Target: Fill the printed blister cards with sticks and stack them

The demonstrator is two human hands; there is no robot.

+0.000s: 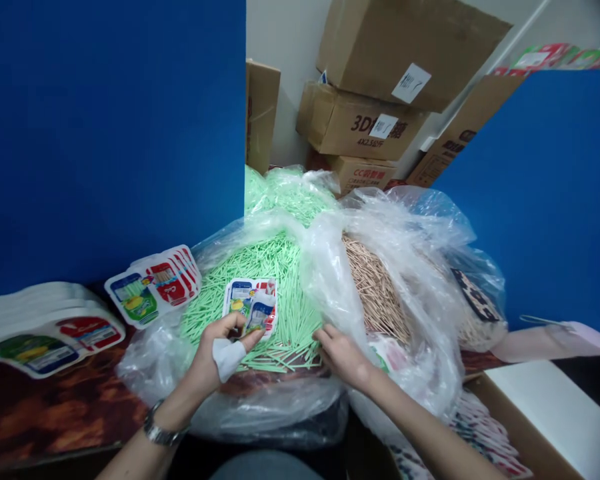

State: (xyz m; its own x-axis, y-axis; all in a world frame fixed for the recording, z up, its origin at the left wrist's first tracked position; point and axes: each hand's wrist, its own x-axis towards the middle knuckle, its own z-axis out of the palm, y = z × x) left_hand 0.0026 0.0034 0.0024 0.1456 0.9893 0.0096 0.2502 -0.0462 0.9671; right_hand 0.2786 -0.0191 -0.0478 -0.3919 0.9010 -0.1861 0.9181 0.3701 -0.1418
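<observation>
My left hand (220, 350), with a white wrap at the thumb and a metal watch (163, 427) on the wrist, is closed on a small printed packet (261, 310). Just behind that packet lies a printed card (237, 290), on top of a heap of thin green sticks (295, 273) in a clear plastic bag (275, 407). At the right edge of the heap, my right hand (343, 353) has its fingertips pinched together, touching the sticks. What is between those fingertips is too small to make out.
Fanned printed cards (155, 283) and a thicker stack (55, 333) lie left. Brown sticks (375, 287) fill another plastic bag on the right. An open carton (510, 407) holds more printed pieces. Cardboard boxes (365, 120) stand behind, between blue panels (110, 133).
</observation>
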